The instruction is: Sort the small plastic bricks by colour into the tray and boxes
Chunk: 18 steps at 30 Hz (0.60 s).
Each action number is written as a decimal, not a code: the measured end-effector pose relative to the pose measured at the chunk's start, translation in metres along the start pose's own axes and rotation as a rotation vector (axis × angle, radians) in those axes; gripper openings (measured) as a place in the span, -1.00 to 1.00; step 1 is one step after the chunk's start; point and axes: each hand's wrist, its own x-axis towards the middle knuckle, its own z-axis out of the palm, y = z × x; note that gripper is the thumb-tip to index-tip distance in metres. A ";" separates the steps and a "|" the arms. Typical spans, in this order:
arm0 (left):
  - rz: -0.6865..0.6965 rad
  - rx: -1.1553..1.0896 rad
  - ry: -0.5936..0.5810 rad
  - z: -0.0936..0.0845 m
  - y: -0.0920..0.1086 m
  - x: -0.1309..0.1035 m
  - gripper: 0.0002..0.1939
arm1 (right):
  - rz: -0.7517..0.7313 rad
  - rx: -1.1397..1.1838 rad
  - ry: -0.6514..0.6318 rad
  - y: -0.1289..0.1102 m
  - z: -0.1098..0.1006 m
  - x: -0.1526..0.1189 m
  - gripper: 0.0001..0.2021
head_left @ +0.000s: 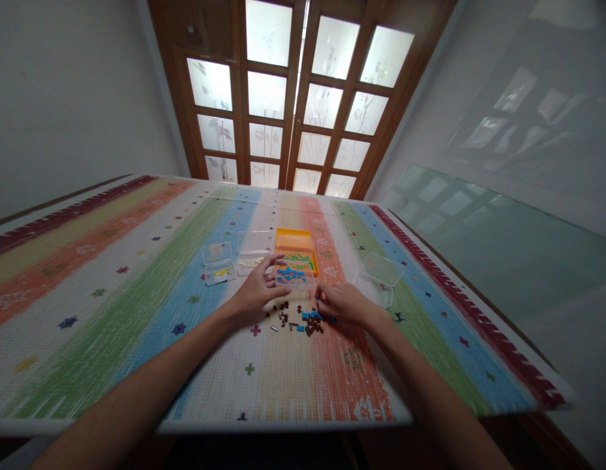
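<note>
Overlapping clear box (309, 281), left hand (258, 288), brown pieces (311, 326), seemingly bricks, by right hand (342, 301)

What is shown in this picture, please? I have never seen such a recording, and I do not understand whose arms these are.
No robot is here: these are a person's bare arms, seen from a camera on their head. On the striped cloth lie loose brown pieces and blue ones, near open boxes, one of them orange. The left hand is spread at a clear box holding blue pieces; the right hand is beside it, fingers curled. Whether either grips something is unclear.
</note>
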 end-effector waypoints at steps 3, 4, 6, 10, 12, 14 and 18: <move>0.006 -0.010 -0.013 -0.001 0.001 0.001 -0.30 | 0.003 -0.014 0.002 -0.001 -0.001 0.000 -0.78; 0.006 -0.005 -0.011 -0.001 0.001 0.001 -0.29 | 0.004 -0.012 -0.001 -0.001 -0.002 0.000 -0.79; 0.007 0.019 -0.002 -0.002 0.001 0.001 -0.28 | 0.007 0.006 -0.002 0.001 -0.006 -0.002 -0.81; 0.006 0.042 0.007 -0.002 0.001 0.002 -0.26 | -0.007 0.108 0.042 0.009 -0.020 -0.006 -0.83; -0.007 0.031 0.004 -0.001 0.001 0.001 -0.25 | -0.040 0.155 0.090 0.014 -0.028 -0.006 -0.83; -0.023 0.011 -0.006 0.000 -0.001 0.000 -0.24 | -0.072 0.191 0.134 0.015 -0.036 -0.002 -0.84; -0.032 -0.031 -0.048 0.003 -0.004 -0.002 -0.22 | -0.131 0.237 0.180 0.007 -0.050 0.013 -0.85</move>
